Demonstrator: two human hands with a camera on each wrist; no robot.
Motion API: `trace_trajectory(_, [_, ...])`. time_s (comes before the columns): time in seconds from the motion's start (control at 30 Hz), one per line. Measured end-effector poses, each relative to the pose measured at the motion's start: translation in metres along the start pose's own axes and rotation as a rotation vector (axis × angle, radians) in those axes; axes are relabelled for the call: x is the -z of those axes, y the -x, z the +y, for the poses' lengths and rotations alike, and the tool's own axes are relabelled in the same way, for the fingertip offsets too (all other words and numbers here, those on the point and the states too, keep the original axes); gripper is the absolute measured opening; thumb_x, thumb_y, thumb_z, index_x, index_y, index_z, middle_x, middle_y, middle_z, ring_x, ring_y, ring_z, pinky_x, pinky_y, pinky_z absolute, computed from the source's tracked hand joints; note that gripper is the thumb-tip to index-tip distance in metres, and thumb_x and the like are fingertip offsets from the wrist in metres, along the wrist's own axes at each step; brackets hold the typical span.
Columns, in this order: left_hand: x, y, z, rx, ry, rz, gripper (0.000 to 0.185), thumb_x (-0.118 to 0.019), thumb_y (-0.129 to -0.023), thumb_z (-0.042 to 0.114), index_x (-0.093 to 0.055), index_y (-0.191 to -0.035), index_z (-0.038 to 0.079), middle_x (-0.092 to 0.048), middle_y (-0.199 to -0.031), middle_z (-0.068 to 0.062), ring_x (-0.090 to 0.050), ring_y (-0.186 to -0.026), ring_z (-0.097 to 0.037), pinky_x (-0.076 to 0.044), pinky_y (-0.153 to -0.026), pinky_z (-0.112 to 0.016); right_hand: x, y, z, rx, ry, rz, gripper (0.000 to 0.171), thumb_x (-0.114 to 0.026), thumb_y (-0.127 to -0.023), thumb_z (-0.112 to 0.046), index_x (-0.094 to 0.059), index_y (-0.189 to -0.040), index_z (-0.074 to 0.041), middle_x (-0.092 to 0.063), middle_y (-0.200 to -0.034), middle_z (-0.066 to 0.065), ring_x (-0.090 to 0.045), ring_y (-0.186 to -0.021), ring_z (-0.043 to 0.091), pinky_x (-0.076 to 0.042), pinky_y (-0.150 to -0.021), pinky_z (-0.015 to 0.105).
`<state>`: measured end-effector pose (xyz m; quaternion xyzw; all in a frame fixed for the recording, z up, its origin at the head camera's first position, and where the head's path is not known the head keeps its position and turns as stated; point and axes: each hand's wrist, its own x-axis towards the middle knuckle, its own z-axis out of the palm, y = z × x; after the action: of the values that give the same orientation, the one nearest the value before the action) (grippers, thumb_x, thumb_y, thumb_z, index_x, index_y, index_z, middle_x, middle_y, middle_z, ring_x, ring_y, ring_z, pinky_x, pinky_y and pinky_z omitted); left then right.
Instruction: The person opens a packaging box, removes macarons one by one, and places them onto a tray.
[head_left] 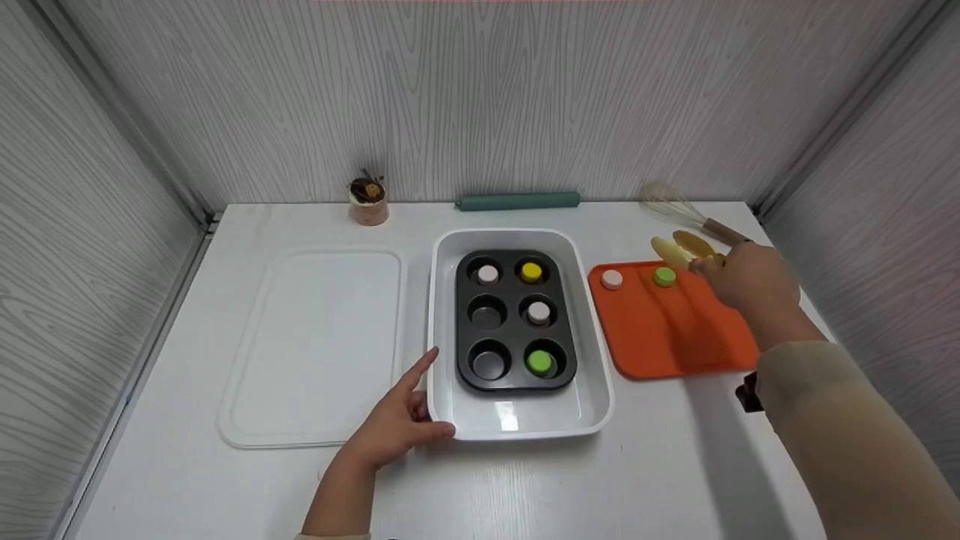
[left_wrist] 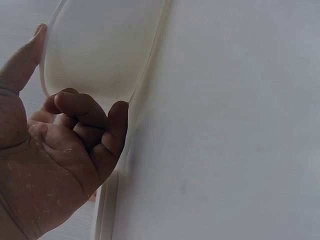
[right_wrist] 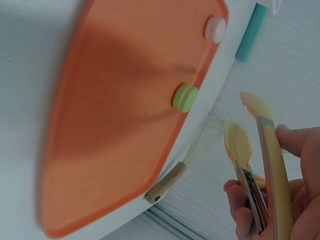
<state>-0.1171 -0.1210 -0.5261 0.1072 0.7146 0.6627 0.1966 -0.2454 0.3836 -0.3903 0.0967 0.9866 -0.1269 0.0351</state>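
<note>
My right hand point(head_left: 750, 279) grips a pair of yellow-tipped tongs point(right_wrist: 279, 175), whose tips are spread apart with nothing between them. They hover over the far right part of an orange tray point(head_left: 630, 337), where a green macaron point(head_left: 664, 277) and a pale pink macaron point(head_left: 611, 279) sit. My left hand point(head_left: 394, 427) holds the near left corner of a white bin point(head_left: 525, 435), thumb and index finger at its rim. Inside the bin lies a dark muffin tin point(head_left: 513, 330). Its cups hold a yellow macaron point(head_left: 531, 271), a green macaron point(head_left: 539, 363) and two pale pink macarons.
Left of the bin, a white lid point(head_left: 322, 337) lies flat. Along the back edge are a small pot point(head_left: 369, 211), a teal rolling pin point(head_left: 519, 201) and a whisk point(head_left: 724, 231) with a wooden handle. Panels enclose the back and both sides.
</note>
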Motion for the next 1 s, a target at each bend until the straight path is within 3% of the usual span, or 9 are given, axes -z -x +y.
trace_trajectory(0.1, [-0.001,0.000,0.000,-0.002,-0.003,0.003,0.116,-0.088,-0.082,-0.001,-0.017,-0.171,0.018,-0.073,-0.112,-0.028,-0.069,-0.089,-0.019,-0.054,-0.079,-0.028,0.000,0.001,-0.010,0.019,-0.018,0.036,0.064,-0.059,-0.102,-0.061,-0.072,-0.131,-0.006,-0.070,-0.085,0.014,-0.060,-0.076,0.034,-0.046,-0.056,0.043])
trace_trajectory(0.17, [-0.001,0.000,0.000,-0.001,-0.007,0.007,0.116,-0.088,-0.082,-0.001,-0.017,-0.172,0.018,-0.073,-0.112,-0.029,-0.069,-0.089,-0.020,-0.054,-0.079,-0.029,-0.001,0.002,-0.019,0.030,-0.028,0.050,0.071,-0.059,-0.101,-0.062,-0.065,-0.145,-0.007,-0.075,-0.106,0.017,-0.063,-0.083,0.037,-0.048,-0.059,0.045])
trace_trajectory(0.23, [-0.001,0.000,0.000,0.000,-0.011,0.012,0.116,-0.088,-0.082,0.000,-0.017,-0.172,0.018,-0.073,-0.113,-0.028,-0.069,-0.089,-0.020,-0.054,-0.079,-0.029,-0.001,0.004,-0.028,0.045,-0.035,0.064,0.078,-0.060,-0.100,-0.063,-0.060,-0.147,0.000,-0.070,-0.126,0.022,-0.065,-0.094,0.042,-0.051,-0.066,0.050])
trace_trajectory(0.27, [-0.002,0.000,-0.001,0.001,-0.012,0.015,0.116,-0.088,-0.082,0.000,-0.017,-0.172,0.018,-0.073,-0.113,-0.028,-0.068,-0.089,-0.020,-0.054,-0.080,-0.029,-0.001,0.005,-0.033,0.054,-0.037,0.073,0.079,-0.060,-0.100,-0.063,-0.060,-0.145,0.002,-0.068,-0.128,0.025,-0.064,-0.096,0.043,-0.051,-0.067,0.051])
trace_trajectory(0.37, [-0.002,0.000,-0.001,0.002,-0.012,0.019,0.116,-0.089,-0.082,0.000,-0.017,-0.172,0.018,-0.073,-0.113,-0.028,-0.068,-0.090,-0.021,-0.054,-0.081,-0.030,-0.002,0.010,-0.047,0.085,-0.051,0.100,0.078,-0.061,-0.100,-0.061,-0.056,-0.137,0.007,-0.065,-0.123,0.026,-0.063,-0.097,0.043,-0.051,-0.071,0.053])
trace_trajectory(0.47, [-0.002,0.000,-0.001,0.002,-0.009,0.017,0.116,-0.089,-0.081,0.001,-0.017,-0.171,0.018,-0.073,-0.114,-0.028,-0.069,-0.090,-0.021,-0.054,-0.082,-0.030,-0.004,0.015,-0.062,0.112,-0.081,0.119,0.068,-0.064,-0.100,-0.057,-0.054,-0.124,0.006,-0.063,-0.104,0.024,-0.061,-0.086,0.038,-0.051,-0.067,0.051])
trace_trajectory(0.57, [-0.001,0.000,-0.001,0.001,0.010,0.011,0.116,-0.089,-0.081,0.000,-0.017,-0.172,0.017,-0.072,-0.117,-0.030,-0.070,-0.093,-0.022,-0.054,-0.082,-0.029,-0.006,0.017,-0.079,0.136,-0.115,0.110,0.072,-0.065,-0.101,-0.055,-0.052,-0.134,0.008,-0.064,-0.109,0.027,-0.063,-0.091,0.040,-0.053,-0.073,0.053])
trace_trajectory(0.77, [0.000,0.000,-0.001,0.002,0.013,0.009,0.117,-0.089,-0.081,0.001,-0.017,-0.172,0.017,-0.072,-0.117,-0.029,-0.070,-0.091,-0.021,-0.054,-0.080,-0.029,-0.013,0.016,-0.114,0.174,-0.132,0.073,0.068,-0.068,-0.100,-0.053,-0.055,-0.136,0.003,-0.066,-0.113,0.023,-0.062,-0.093,0.037,-0.053,-0.077,0.052])
trace_trajectory(1.0, [-0.001,0.001,0.000,0.003,-0.008,0.008,0.116,-0.088,-0.082,0.002,-0.016,-0.172,0.018,-0.073,-0.116,-0.028,-0.071,-0.092,-0.021,-0.054,-0.082,-0.030,-0.035,0.014,-0.139,0.220,-0.152,0.008,0.065,-0.071,-0.100,-0.051,-0.059,-0.139,-0.001,-0.069,-0.119,0.019,-0.066,-0.097,0.034,-0.054,-0.084,0.051])
